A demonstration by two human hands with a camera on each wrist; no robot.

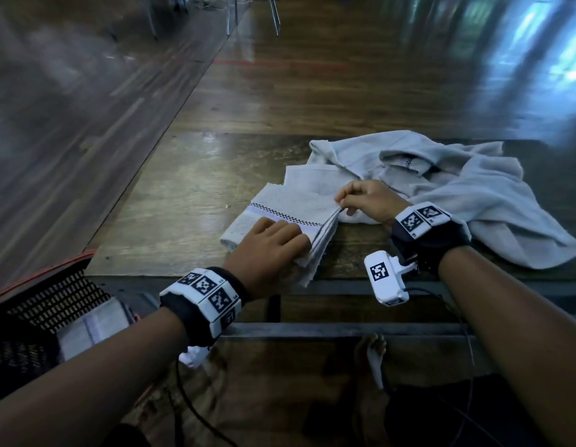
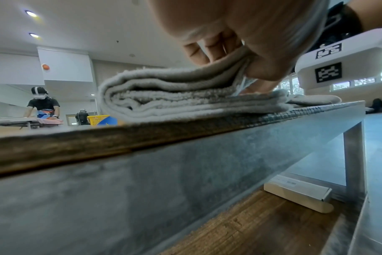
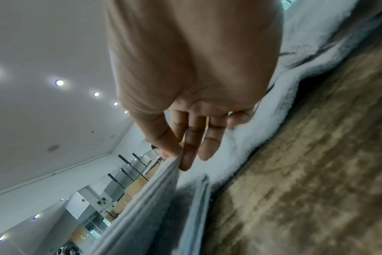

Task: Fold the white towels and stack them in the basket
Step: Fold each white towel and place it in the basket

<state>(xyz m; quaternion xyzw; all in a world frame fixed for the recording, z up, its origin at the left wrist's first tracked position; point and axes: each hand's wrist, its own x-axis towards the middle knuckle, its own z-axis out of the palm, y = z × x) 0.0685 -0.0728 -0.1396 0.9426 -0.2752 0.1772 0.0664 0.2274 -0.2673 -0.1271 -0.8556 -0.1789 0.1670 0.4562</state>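
Here, a folded white towel [image 1: 290,211] lies on a wooden table [image 1: 183,195]. The left hand [image 1: 267,245] grasps its near corner; the right hand [image 1: 365,200] pinches its far edge. A basket [image 1: 54,301] sits lower left.

A glossy wood floor [image 1: 344,91] reflects blue window light around a low wooden table [image 1: 190,188] on a grey metal frame [image 2: 185,172], chair legs [image 1: 251,14] stand beyond it, and round lights [image 3: 59,82] dot the white ceiling [image 2: 87,25].
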